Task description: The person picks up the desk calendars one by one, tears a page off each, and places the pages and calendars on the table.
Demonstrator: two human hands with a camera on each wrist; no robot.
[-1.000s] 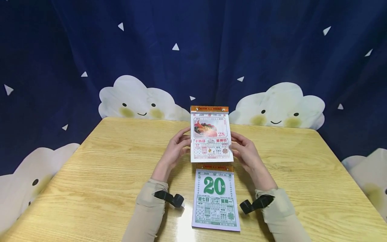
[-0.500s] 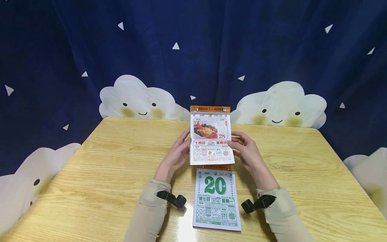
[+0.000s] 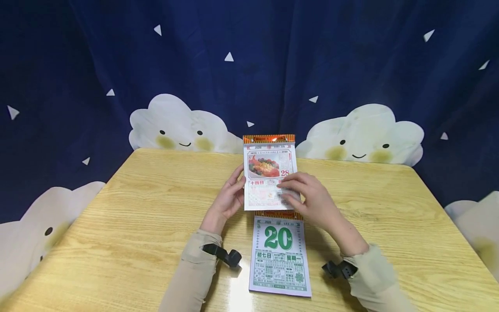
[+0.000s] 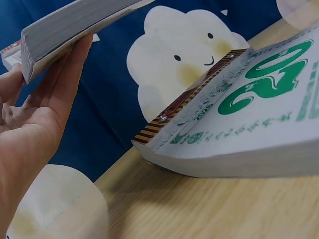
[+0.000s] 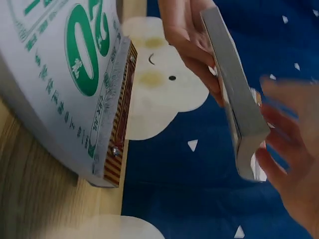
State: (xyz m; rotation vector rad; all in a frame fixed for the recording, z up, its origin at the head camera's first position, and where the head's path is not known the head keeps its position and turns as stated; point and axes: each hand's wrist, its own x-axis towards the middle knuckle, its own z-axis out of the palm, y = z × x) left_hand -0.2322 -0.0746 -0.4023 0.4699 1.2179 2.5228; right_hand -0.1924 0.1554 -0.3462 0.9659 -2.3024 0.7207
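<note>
Pale wood of the desk [image 3: 136, 225] carries a green "20" calendar pad [image 3: 279, 255], and just beyond its bound top edge a red "28" calendar pad [image 3: 269, 171] is held up off the surface. Left of that raised pad, the left hand [image 3: 228, 200] props its edge with nearly straight fingers rather than a firm grip; on its right, the right hand [image 3: 308, 199] lays loosely bent fingers across the lower page. With so light a hold the thick block could tip or slide down onto the green pad, or the thin top sheet could crease or tear under the right fingers.
</note>
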